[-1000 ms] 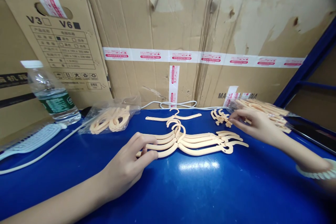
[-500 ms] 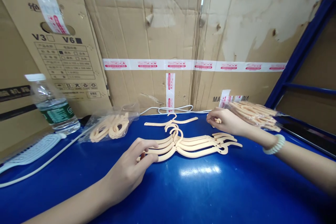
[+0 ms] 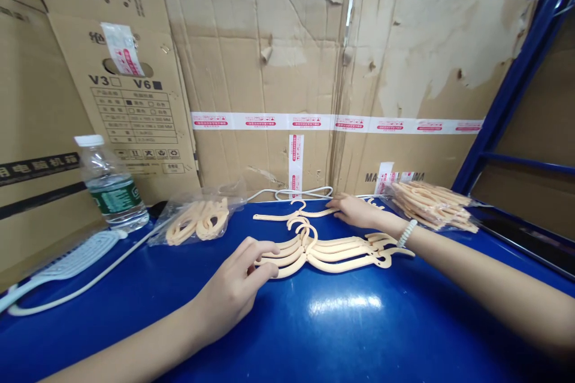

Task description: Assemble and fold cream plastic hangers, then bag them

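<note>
Several peach-coloured plastic clothes hangers lie in an overlapping row on the blue tabletop, hooks close together. My left hand is curled about their left ends, thumb at the front hanger and index finger over those behind. At their right ends are curved, hook-like pieces. Behind the row lies a single hanger, its hook toward the back. My right hand has its fingers closed at that hanger's right end, hiding the tip. Small peach pieces show just beyond the right hand.
Bagged peach parts lie at left, near a water bottle and a pale blue hairbrush. Another bag of hanger parts sits at right, beside a dark flat object. Cardboard stands behind, with a white cable along its foot.
My right hand has moved left from beside the small pieces to the single hanger's right end. My left hand stays at the row. The view has tipped up slightly.
</note>
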`<action>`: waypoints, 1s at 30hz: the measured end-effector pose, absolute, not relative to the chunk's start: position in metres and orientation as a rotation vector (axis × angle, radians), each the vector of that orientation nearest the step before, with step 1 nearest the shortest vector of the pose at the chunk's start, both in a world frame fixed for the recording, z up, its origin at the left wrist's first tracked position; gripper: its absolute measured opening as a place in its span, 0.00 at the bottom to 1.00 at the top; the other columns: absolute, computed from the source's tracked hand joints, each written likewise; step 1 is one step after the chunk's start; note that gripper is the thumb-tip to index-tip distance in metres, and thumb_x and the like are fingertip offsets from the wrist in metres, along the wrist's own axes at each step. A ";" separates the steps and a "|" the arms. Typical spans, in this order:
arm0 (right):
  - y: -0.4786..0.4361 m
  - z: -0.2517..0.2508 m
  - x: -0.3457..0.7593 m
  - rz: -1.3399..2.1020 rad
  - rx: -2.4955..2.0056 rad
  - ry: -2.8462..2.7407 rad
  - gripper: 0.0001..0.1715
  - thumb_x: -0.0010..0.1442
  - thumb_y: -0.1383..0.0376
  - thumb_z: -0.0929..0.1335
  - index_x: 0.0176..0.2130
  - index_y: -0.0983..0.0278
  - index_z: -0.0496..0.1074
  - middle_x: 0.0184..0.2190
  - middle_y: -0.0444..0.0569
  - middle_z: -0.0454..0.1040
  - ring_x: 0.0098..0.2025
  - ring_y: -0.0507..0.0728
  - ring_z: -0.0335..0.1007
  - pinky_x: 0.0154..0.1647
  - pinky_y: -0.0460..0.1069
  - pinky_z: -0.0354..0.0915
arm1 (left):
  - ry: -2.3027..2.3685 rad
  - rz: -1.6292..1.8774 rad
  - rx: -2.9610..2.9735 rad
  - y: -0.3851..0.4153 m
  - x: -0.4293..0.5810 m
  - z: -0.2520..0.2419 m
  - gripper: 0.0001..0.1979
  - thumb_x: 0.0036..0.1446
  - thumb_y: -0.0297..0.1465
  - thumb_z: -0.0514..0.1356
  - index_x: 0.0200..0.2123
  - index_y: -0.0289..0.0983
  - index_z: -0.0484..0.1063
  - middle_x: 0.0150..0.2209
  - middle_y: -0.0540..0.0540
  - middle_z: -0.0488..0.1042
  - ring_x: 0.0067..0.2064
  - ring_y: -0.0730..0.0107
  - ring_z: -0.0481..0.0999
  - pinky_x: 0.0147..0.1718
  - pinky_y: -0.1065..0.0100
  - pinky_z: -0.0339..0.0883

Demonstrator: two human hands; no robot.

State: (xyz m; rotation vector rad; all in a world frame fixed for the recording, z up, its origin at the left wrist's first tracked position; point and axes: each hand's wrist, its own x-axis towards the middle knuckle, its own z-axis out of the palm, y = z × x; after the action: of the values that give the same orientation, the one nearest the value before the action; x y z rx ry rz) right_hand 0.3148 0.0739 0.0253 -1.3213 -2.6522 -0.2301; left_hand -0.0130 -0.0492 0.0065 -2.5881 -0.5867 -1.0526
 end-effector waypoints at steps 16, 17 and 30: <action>0.039 0.054 0.321 -0.108 -1.266 -2.415 0.07 0.56 0.71 0.66 0.32 0.65 0.75 0.30 0.50 0.76 0.31 0.55 0.72 0.32 0.47 0.65 | -0.556 -1.078 -2.642 -0.046 -0.016 0.003 0.18 0.55 0.09 0.47 0.36 0.36 0.67 0.47 0.41 0.69 0.39 0.67 0.64 0.32 0.68 0.63; 0.034 0.056 0.324 -0.109 -1.269 -2.392 0.07 0.56 0.71 0.66 0.32 0.66 0.74 0.29 0.50 0.76 0.30 0.55 0.72 0.32 0.47 0.65 | -0.554 -1.082 -2.645 -0.046 -0.016 0.003 0.18 0.56 0.09 0.47 0.36 0.36 0.67 0.47 0.41 0.69 0.39 0.67 0.64 0.32 0.68 0.62; -0.028 0.050 0.345 -0.330 -1.092 -2.059 0.06 0.62 0.64 0.67 0.35 0.63 0.74 0.28 0.47 0.73 0.27 0.53 0.67 0.29 0.48 0.64 | -0.690 -1.209 -2.563 -0.045 -0.013 0.004 0.14 0.60 0.15 0.53 0.45 0.36 0.66 0.47 0.41 0.66 0.46 0.64 0.67 0.44 0.62 0.65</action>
State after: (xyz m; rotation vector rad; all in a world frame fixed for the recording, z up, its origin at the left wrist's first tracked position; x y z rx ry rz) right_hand 0.3446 -0.0282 0.0496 -1.0916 -2.0592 -0.3300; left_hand -0.0134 -0.0451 0.0043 -2.5634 -0.6902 -1.2089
